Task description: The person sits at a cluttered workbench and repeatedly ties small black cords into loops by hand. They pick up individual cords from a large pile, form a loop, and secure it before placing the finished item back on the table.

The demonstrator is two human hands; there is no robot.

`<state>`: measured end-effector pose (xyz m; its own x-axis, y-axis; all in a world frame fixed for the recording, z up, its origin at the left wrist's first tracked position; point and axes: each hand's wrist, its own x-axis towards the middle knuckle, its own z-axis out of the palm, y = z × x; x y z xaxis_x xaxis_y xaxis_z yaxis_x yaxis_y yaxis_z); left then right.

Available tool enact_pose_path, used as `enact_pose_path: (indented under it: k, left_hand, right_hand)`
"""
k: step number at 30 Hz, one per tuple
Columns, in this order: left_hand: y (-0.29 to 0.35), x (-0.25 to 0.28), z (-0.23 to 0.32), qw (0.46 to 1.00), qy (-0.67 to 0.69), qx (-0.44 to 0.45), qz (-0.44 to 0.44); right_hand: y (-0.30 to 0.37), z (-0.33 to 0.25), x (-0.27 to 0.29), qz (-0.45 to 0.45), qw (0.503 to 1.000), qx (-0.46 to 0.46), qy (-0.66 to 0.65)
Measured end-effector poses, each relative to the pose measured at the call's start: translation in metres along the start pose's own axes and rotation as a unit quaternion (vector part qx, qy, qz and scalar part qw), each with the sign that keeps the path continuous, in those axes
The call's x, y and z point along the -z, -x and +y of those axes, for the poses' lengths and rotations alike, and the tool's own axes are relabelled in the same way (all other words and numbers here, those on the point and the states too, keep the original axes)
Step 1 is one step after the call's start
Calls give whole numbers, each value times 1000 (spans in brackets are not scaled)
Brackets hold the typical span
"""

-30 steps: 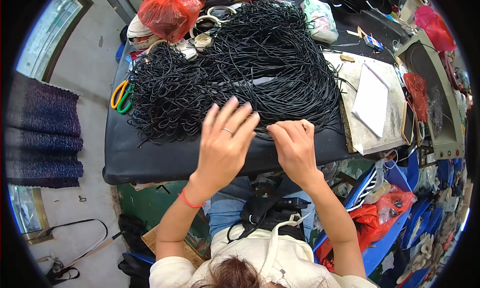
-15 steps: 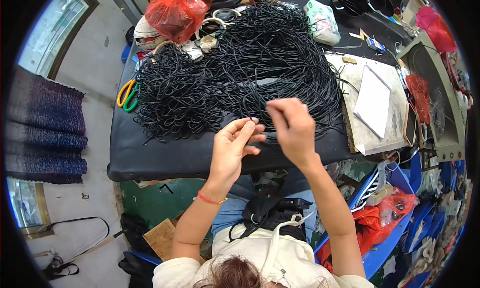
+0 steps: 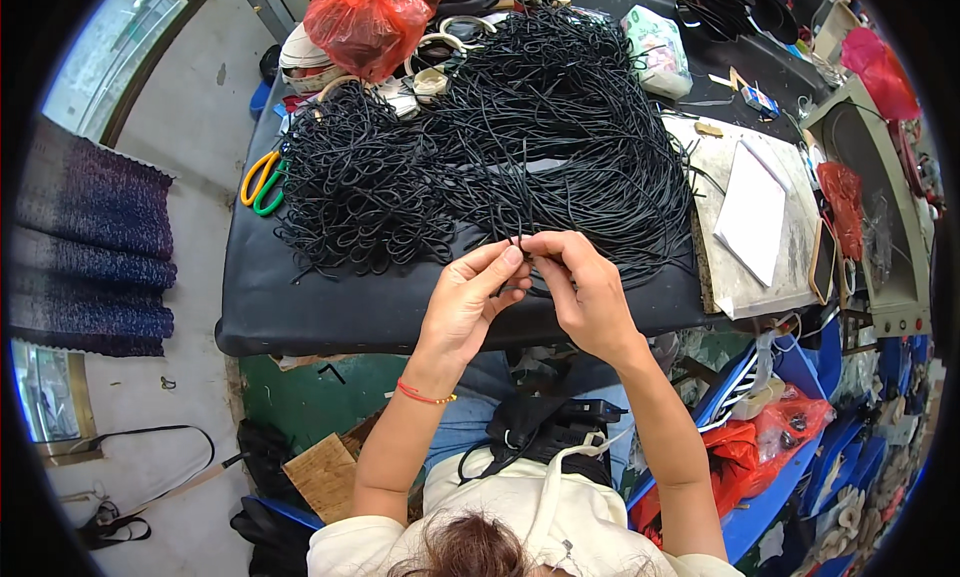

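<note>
My left hand [image 3: 464, 299] pinches a thin black cord [image 3: 525, 217] between thumb and forefinger at the front of the table. Close against it, the fingertips of my right hand [image 3: 588, 295] are pressed together on the same cord. The pinched end is mostly hidden by the fingers. Just beyond both hands spreads a large heap of long black cords [image 3: 570, 127]. To its left lies a tangled pile of looped black cords [image 3: 350, 192].
Scissors with yellow and green handles [image 3: 263, 183] lie at the left edge of the black table [image 3: 300, 322]. A red plastic bag [image 3: 372, 27] is at the back. On the right, white paper [image 3: 750, 212] rests on a pale board [image 3: 715, 167], near a tissue pack [image 3: 656, 55].
My right hand has come left and its fingertips now meet those of my left hand at the cord. My left hand stays almost in place.
</note>
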<state>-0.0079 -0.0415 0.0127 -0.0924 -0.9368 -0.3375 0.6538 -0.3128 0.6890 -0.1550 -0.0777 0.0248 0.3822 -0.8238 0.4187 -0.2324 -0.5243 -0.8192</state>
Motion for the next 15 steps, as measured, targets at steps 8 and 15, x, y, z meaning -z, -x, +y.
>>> enact_pose_path:
  k: [8, 15]
  left_hand:
    - [2, -4, 0, 999, -8, -49, 5]
    - [0, -8, 6, 990, 104, -94, 17]
  right_hand:
    - [-1, -11, 12, -43, 999, -12, 27]
    - [2, -13, 11, -9, 993, 39, 107]
